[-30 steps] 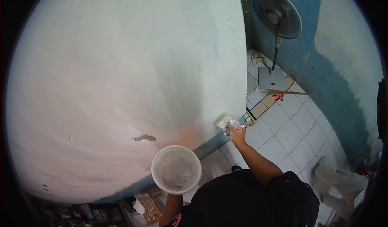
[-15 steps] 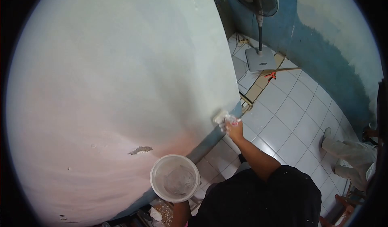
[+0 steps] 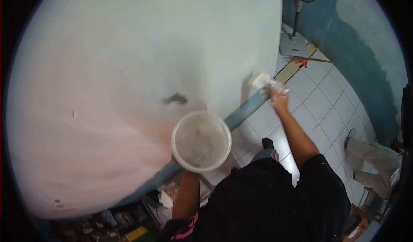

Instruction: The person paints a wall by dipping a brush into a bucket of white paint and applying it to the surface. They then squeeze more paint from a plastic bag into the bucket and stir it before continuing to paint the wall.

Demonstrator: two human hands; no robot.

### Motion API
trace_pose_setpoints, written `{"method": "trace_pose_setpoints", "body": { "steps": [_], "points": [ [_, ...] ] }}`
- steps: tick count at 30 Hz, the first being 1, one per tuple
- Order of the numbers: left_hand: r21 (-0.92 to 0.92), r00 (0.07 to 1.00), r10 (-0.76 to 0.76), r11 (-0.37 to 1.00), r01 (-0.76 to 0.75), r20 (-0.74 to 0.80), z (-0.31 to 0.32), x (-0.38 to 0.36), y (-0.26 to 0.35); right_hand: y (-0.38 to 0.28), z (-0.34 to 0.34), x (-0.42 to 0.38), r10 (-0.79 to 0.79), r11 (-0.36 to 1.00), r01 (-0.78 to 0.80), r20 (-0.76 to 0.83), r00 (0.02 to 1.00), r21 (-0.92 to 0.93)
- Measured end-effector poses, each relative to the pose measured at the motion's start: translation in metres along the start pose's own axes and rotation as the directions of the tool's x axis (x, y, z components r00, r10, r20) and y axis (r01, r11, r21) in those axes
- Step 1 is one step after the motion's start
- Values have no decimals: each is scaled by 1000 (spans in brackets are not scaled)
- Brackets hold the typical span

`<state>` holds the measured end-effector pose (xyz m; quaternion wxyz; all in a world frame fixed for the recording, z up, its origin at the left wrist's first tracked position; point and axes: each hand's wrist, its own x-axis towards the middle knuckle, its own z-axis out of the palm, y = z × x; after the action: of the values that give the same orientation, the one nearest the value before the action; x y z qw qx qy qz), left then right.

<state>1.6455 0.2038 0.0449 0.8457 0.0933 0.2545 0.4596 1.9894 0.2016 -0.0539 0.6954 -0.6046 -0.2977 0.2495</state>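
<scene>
You stood facing a large wall [image 3: 129, 48], white above and pinkish at lower left, seen from overhead. Your right hand [image 3: 277, 91], its fingers smeared white, gripped a whitish brush-like tool [image 3: 258, 80] at the wall's lower right, just above a blue-grey band [image 3: 245, 112] along the bottom. Your left hand [image 3: 186, 175] held up a round white bucket [image 3: 218, 132]; most of that hand was hidden behind it. A pale residue coated the bucket's inside. Just above the bucket, a dark, chipped patch [image 3: 176, 99] marked the wall. Beyond your right arm lay white floor tiles [image 3: 314, 95], with a standing fan [image 3: 294, 44] at the top, partly cut off. At far right, another person's light trousers [image 3: 374, 156] were visible.
</scene>
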Motion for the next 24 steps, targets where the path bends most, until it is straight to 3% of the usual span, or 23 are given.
{"method": "trace_pose_setpoints", "body": {
  "steps": [1,2,4,6,7,9,11,14,15,16,18,21,22,23,24],
  "points": [
    [-3,999,-8,1000,9,44,-3,0,11,-55,6,-17,-45,993,48,-25,999,108],
    [2,995,-8,1000,8,95,-7,-4,20,-53,-5,-11,-123,991,127,-86,989,45],
    [26,974,-15,1000,10,226,-14,-11,39,-190,14,-52,-396,856,327,104,912,400],
    [64,942,-21,998,0,334,-20,-18,54,-235,13,-80,-551,765,313,321,770,563],
    [78,927,-21,997,-8,374,-24,-22,61,-257,20,-103,-497,848,299,462,734,437],
    [99,903,-24,995,-21,429,-33,-31,76,-252,37,-136,-471,876,407,645,602,259],
    [97,887,-10,994,-39,461,-45,-42,89,-237,57,-164,-472,838,508,732,491,199],
    [74,880,32,994,-75,473,-72,-53,104,-249,131,-213,-371,862,493,811,453,118],
    [45,881,46,996,-76,470,-88,-55,108,-264,152,-224,-89,773,607,916,392,-185],
    [16,882,61,997,-77,467,-107,-56,112,-279,170,-234,213,560,713,905,369,-423],
    [-37,881,91,996,-83,465,-139,-59,119,-238,200,-252,-31,514,829,961,276,-222],
    [-132,920,152,985,-110,361,-158,-72,124,-222,237,-271,104,373,877,953,284,-302],
    [-169,935,176,977,-129,307,-158,-82,124,-221,241,-272,89,467,816,937,338,-339],
    [-33,957,239,971,-237,166,-157,-91,126,-222,243,-274,78,556,747,918,389,-364],
    [-27,927,283,958,-285,245,-142,-98,129,-219,245,-274,76,639,670,898,434,-378]
  ]
}}
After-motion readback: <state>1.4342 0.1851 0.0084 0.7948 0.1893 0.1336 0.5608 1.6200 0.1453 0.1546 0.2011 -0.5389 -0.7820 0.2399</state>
